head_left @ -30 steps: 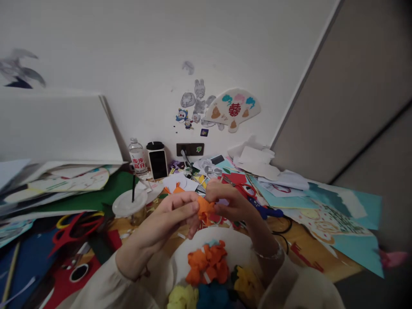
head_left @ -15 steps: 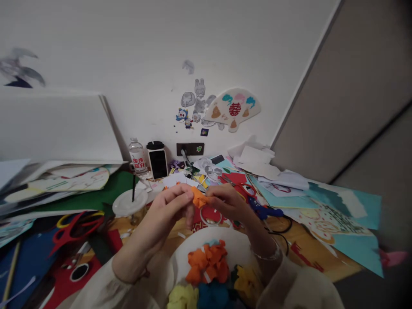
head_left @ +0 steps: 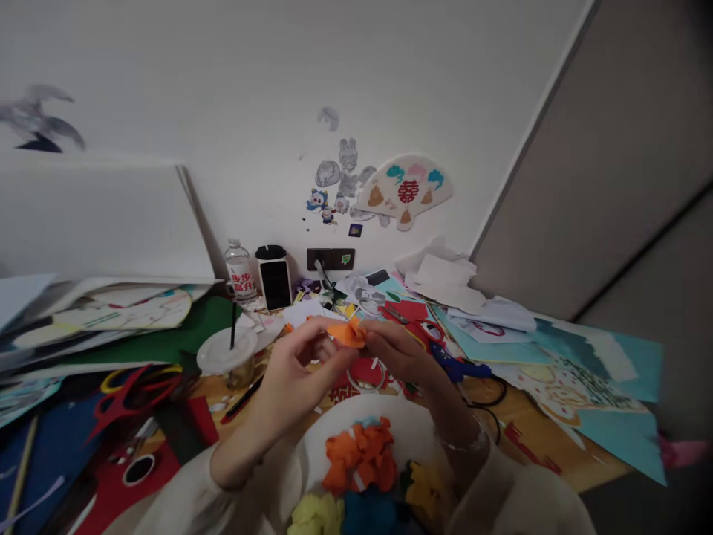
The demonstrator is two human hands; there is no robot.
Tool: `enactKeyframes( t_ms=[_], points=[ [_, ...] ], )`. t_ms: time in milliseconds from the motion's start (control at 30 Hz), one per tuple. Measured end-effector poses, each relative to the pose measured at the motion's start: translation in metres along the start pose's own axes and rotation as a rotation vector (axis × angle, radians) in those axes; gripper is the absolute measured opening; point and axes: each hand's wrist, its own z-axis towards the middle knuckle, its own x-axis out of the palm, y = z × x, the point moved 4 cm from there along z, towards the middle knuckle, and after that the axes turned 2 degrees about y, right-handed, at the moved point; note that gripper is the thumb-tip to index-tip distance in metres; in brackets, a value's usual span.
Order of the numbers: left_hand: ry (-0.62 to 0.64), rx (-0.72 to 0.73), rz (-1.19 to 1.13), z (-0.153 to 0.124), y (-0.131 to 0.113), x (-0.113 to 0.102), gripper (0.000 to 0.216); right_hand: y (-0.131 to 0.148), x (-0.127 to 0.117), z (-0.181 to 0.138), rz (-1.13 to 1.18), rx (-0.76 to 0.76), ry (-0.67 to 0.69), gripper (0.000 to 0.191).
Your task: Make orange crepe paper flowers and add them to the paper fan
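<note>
Several things sit at the left of the wooden table (head_left: 557, 464): red scissors (head_left: 134, 390), a lidded plastic cup (head_left: 226, 355) with a straw, and a black pen (head_left: 242, 397). Moving right, the left hand (head_left: 295, 379) pinches an orange paper scrap (head_left: 348, 333) between thumb and fingertips, and the right hand (head_left: 404, 357) grips its other side. The scrap is held up between them, well above a white plate (head_left: 368, 407). Crumpled paper lies heaped on that plate: yellow pieces (head_left: 315, 513), orange pieces (head_left: 359, 457), blue pieces (head_left: 370, 514), then more yellow pieces (head_left: 423, 487). The scrap remains apart from these heaps, uncrumpled as far as can be seen. Blue-handled scissors (head_left: 457, 364) lie beyond the right hand.
</note>
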Motion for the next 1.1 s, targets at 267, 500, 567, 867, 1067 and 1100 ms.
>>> enactKeyframes(
  t_ms=[267,500,567,867,1067,1100],
  points=[
    [-0.133,0.200,0.200,-0.001,0.008,0.001,0.003,0.003,0.002,0.002,-0.063,-0.033,-0.031,0.040],
    [-0.192,0.402,0.312,-0.005,0.010,0.002,0.009,0.000,0.002,0.004,-0.080,-0.103,-0.027,0.034],
    [-0.204,0.472,0.327,-0.007,0.011,0.002,0.013,-0.001,0.001,0.005,-0.104,-0.138,-0.016,0.032],
    [-0.132,0.559,0.334,-0.005,0.011,0.002,0.021,0.007,-0.006,0.005,-0.180,-0.293,-0.116,0.021],
    [-0.095,0.560,0.233,-0.010,0.001,0.003,0.027,0.008,-0.011,0.003,-0.226,-0.310,-0.176,0.013],
    [-0.089,0.562,0.233,-0.011,-0.001,0.003,0.029,0.008,-0.012,0.003,-0.225,-0.307,-0.181,0.014]
  ],
)
